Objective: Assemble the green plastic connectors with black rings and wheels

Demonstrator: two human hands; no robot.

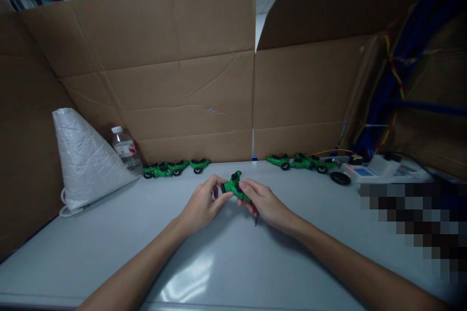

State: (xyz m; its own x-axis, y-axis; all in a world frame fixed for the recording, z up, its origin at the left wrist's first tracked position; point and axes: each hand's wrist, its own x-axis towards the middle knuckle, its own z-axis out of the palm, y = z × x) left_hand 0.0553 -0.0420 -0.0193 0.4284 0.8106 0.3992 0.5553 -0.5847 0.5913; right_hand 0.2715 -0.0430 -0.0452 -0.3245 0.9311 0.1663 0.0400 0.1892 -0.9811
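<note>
Between both hands, above the middle of the table, is a green toy car (234, 185) with black parts, held tilted. My left hand (206, 201) pinches its left end, thumb below and fingers behind. My right hand (268, 204) is closed around its right end, with the thumb pressed on top. A thin dark rod (256, 221) sticks out below the right fingers; its kind is too small to make out. The fingers hide part of the car's underside and right end.
Several green toy cars (177, 168) line the back left of the white table (233, 262), and more green cars (301, 161) sit at the back right. A water bottle (126, 148), silver bag (85, 165), black ring (340, 178) and power strip (386, 170) stand near cardboard walls (175, 92).
</note>
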